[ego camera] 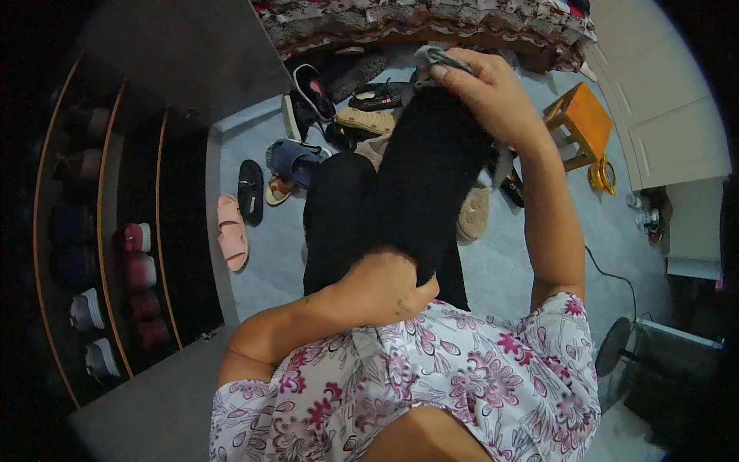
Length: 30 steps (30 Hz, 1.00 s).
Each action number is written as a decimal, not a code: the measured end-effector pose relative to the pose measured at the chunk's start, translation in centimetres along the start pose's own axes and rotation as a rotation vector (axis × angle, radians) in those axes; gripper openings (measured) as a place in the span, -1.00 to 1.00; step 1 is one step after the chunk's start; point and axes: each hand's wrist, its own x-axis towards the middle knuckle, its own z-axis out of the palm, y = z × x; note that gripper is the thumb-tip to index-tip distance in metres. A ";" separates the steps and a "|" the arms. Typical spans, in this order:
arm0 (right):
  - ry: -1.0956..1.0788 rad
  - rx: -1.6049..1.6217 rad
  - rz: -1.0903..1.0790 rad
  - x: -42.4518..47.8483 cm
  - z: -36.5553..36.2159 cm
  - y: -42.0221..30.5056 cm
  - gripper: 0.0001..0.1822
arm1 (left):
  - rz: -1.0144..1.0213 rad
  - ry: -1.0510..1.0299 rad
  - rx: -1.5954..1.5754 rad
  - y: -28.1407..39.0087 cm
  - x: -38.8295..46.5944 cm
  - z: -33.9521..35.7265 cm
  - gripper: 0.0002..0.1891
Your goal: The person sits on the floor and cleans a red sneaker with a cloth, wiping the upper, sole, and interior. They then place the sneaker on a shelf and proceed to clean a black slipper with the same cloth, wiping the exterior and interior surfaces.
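A long black item (427, 173), soft-looking and possibly a boot or a garment, slants up across the person's lap. My left hand (387, 283) grips its lower end, with the fingers hidden in or behind the black material. At the upper end, my right hand (485, 86) pinches a bunched greyish cloth (436, 58) between thumb and fingers. The far end of the black item is partly hidden by that hand and cloth. Beside it on the left rises a black-clad knee (340, 185).
Many shoes lie on the grey floor, among them a pink sandal (232, 234), a black shoe (250, 190) and a fuzzy slipper (474, 213). An open shoe cabinet (161, 231) stands at left. A wooden stool (586, 124) and a fan (615, 346) are at right; a bed (427, 23) lies ahead.
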 end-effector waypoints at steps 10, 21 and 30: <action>0.186 0.282 0.114 -2.7 -3.5 3.0 -0.71 | 0.234 -0.222 0.243 1.2 1.9 -4.0 -0.59; 0.112 0.331 0.327 -7.2 -0.8 5.1 -0.71 | 0.053 -0.538 0.165 -0.2 2.5 -4.5 -0.80; -0.033 -0.179 -0.006 -5.7 1.6 3.4 -0.75 | 1.010 -0.035 0.835 -4.0 1.1 1.0 -0.88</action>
